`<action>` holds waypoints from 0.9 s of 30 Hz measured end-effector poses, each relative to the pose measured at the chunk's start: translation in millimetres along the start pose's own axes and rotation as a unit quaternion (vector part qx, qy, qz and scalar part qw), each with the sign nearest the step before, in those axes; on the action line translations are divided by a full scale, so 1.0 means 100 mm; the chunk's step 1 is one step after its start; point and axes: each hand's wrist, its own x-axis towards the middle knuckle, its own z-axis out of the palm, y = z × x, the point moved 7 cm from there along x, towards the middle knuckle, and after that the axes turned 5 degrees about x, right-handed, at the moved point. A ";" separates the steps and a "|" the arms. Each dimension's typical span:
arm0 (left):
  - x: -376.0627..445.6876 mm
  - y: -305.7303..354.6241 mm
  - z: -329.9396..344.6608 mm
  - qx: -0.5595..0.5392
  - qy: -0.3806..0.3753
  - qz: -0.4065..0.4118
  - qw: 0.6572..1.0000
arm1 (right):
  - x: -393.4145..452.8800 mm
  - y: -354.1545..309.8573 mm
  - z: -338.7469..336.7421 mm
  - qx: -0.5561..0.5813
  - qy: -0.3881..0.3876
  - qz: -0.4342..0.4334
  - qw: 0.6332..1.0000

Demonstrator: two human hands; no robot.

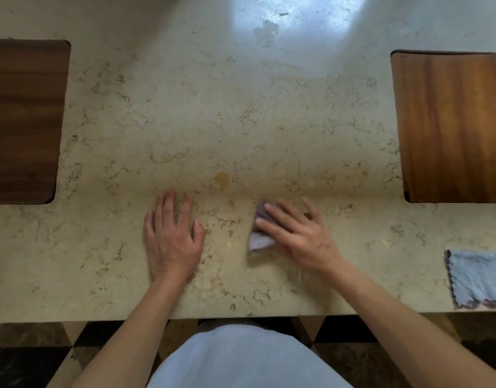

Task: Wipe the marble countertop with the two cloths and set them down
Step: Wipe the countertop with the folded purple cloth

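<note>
1. Your right hand [294, 233] presses flat on a bunched purple cloth [259, 236], fingers spread over it rather than closed round it; blur makes the grip hard to read. The cloth could slip out sideways if you push hard.
2. Your left hand [171, 236] lies open and bare on the counter [269, 130], palm down, holding nothing.
3. The near counter edge sits close behind both wrists, so a backward stroke could drag the cloth off.
4. The blue cloth [479, 278] lies flat near the right front corner, well apart from your hands and close to that edge.
5. An amber stain [221, 179] lies just beyond your hands, not yet covered.
6. Farther out, open marble runs between two wooden boards [451, 127]; wide sweeps could bump them.
</note>
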 end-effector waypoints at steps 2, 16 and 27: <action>0.00 0.00 0.00 0.001 -0.003 0.000 1.000 | 0.14 0.43 -0.14 -0.021 0.029 0.053 0.998; 0.01 0.00 0.02 -0.009 0.001 0.007 1.000 | 0.51 1.02 -0.30 -0.061 -0.002 0.270 0.961; 0.00 0.00 0.01 -0.010 0.012 0.007 1.000 | 0.60 0.54 -0.07 -0.002 0.054 0.259 0.964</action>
